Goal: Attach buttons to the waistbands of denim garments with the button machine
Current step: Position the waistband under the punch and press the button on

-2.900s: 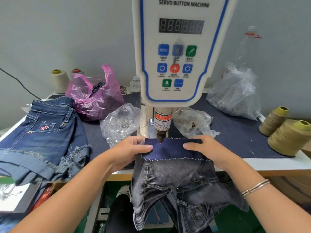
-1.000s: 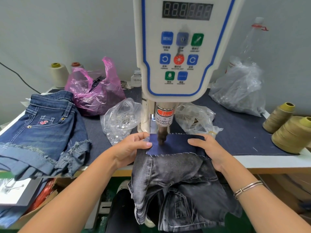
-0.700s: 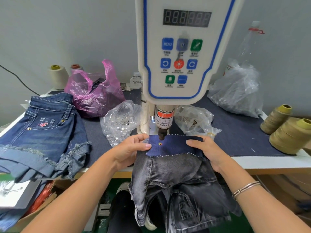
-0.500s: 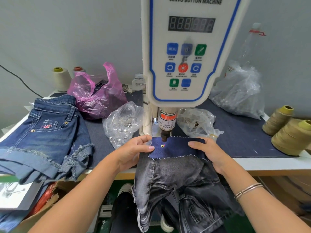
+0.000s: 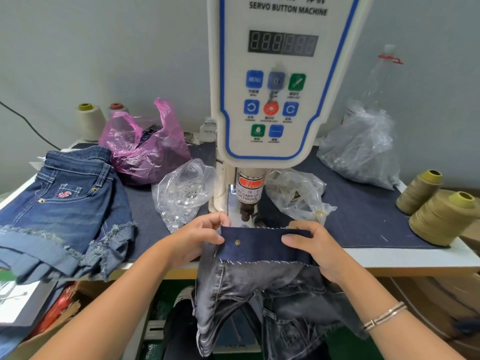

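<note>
A white servo button machine stands at the table's middle, its dark punch head raised above the work. Just in front of it, both hands hold a dark blue waistband strip of a grey denim garment that hangs off the table edge. A small metal button sits near the strip's left end. My left hand pinches the strip's left end. The right end is gripped by my right hand, thumb on top.
Blue denim shorts lie stacked at the left. A pink bag and clear bags of metal parts surround the machine. Thread cones stand at the right edge, two more at the back left.
The punch came down on the strip and rose again, leaving a button in it. Both hands have since drawn the waistband towards me, out from under the punch.
</note>
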Demonstrator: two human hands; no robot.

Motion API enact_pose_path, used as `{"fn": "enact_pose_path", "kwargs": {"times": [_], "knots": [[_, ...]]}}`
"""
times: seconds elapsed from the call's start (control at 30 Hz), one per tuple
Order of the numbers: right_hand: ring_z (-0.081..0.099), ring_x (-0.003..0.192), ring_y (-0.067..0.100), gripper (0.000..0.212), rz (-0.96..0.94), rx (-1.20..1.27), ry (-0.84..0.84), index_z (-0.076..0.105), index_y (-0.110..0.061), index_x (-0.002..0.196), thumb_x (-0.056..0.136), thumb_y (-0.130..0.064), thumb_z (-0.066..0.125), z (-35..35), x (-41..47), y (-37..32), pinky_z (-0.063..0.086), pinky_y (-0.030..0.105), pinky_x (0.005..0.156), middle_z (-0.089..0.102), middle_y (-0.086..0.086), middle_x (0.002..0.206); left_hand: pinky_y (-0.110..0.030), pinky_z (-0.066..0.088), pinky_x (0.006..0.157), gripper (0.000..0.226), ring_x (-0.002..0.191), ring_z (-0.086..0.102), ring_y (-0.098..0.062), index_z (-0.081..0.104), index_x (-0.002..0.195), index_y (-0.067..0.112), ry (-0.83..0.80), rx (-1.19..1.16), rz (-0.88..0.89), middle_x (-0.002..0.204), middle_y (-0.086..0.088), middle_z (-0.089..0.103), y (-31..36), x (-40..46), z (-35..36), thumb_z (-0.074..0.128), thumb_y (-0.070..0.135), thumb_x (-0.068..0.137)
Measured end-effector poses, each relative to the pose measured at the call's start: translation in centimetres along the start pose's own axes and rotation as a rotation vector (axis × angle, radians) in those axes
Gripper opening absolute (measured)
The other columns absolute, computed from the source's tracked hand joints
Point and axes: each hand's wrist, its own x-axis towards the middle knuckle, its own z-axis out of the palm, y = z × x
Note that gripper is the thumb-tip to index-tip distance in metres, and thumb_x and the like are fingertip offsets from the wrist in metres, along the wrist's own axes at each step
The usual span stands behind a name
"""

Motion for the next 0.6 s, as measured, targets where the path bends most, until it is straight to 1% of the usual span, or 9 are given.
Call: {"fn": "enact_pose_path", "kwargs": {"times": [0.07,0.13,0.2,0.27,0.33,0.43,0.5,0.57,0.6], "knots": [[0.058,0.068,0.009,0.024,0.005,-0.071,-0.023,0.065,-0.019,0.065,0.062,-0.039,0.078,0.6,-0.5,-0.6,0.046,0.017,0.062,0.06,-0.002,0.069,-0.019,0.047,0.071,0.014,0.079,0.062,-0.011,0.067,0.083,0.025,-0.018,0.161,0.007,0.085,0.003,0.066,0.9,-0.6,0.1,0.069,0.026,0.069],[0.052,0.063,0.01,0.031,0.005,-0.142,-0.028,0.059,-0.016,0.062,0.063,-0.043,0.074,1.6,-0.8,-1.3,0.043,0.016,0.058,0.055,-0.002,0.065,-0.017,0.044,0.076,0.015,0.081,0.059,-0.009,0.069,0.082,0.026,-0.03,0.353,-0.003,0.084,0.006,0.065,1.8,-1.1,0.1,0.071,0.037,0.072],[0.04,0.055,0.01,0.033,-0.013,-0.169,-0.015,0.05,-0.021,0.056,0.063,-0.045,0.071,2.8,-1.2,-1.9,0.034,0.017,0.052,0.042,-0.003,0.058,-0.015,0.04,0.071,0.016,0.073,0.052,-0.007,0.066,0.072,0.027,-0.039,0.478,-0.011,0.076,0.008,0.057,2.8,-1.6,0.0,0.073,0.04,0.074],[0.036,0.056,0.01,0.034,-0.033,-0.169,-0.019,0.047,-0.023,0.054,0.062,-0.048,0.07,4.1,-1.7,-2.5,0.031,0.02,0.053,0.038,-0.003,0.058,-0.021,0.037,0.069,0.02,0.072,0.046,-0.011,0.061,0.065,0.027,-0.026,0.54,0.025,0.076,0.002,0.05,4.2,-2.5,-0.4,0.073,0.039,0.075],[0.045,0.059,0.008,0.031,-0.048,-0.14,-0.069,0.057,-0.021,0.06,0.062,-0.049,0.069,5.5,-2.3,-3.1,0.036,0.02,0.057,0.049,-0.005,0.061,-0.028,0.036,0.07,0.016,0.074,0.047,-0.015,0.061,0.065,0.025,-0.023,0.493,0.094,0.079,-0.001,0.052,5.8,-3.5,-0.7,0.07,0.035,0.074],[0.057,0.067,0.0,0.018,-0.139,-0.171,-0.137,0.065,-0.03,0.075,0.068,-0.046,0.067,7.7,-2.7,-4.4,0.043,0.016,0.063,0.063,-0.014,0.07,-0.023,0.042,0.066,0.009,0.072,0.051,-0.013,0.066,0.071,0.021,0.014,0.325,0.244,0.078,0.001,0.054,8.1,-4.7,-1.2,0.069,0.029,0.072],[0.061,0.074,-0.004,0.013,-0.207,-0.187,-0.135,0.065,-0.037,0.085,0.073,-0.038,0.068,9.0,-2.5,-5.1,0.045,0.011,0.066,0.068,-0.016,0.079,-0.021,0.047,0.065,0.014,0.071,0.056,-0.012,0.068,0.075,0.019,0.085,0.212,0.35,0.08,0.0,0.058,9.8,-5.0,-1.1,0.073,0.029,0.068],[0.062,0.081,-0.004,0.021,-0.243,-0.191,-0.112,0.062,-0.04,0.093,0.075,-0.03,0.067,10.1,-2.1,-5.5,0.046,0.011,0.072,0.069,-0.017,0.089,-0.024,0.049,0.075,0.009,0.077,0.06,-0.012,0.07,0.075,0.02,0.171,0.242,0.493,0.082,0.004,0.062,11.9,-5.4,-1.6,0.063,0.025,0.077],[0.063,0.087,-0.002,0.026,-0.246,-0.2,-0.11,0.06,-0.04,0.097,0.075,-0.028,0.067,10.7,-1.9,-5.5,0.047,0.013,0.078,0.069,-0.016,0.095,-0.026,0.049,0.082,0.023,0.08,0.061,-0.012,0.07,0.074,0.021,0.244,0.257,0.536,0.083,0.005,0.064,13.1,-5.7,-2.2,0.049,0.019,0.083]]}}
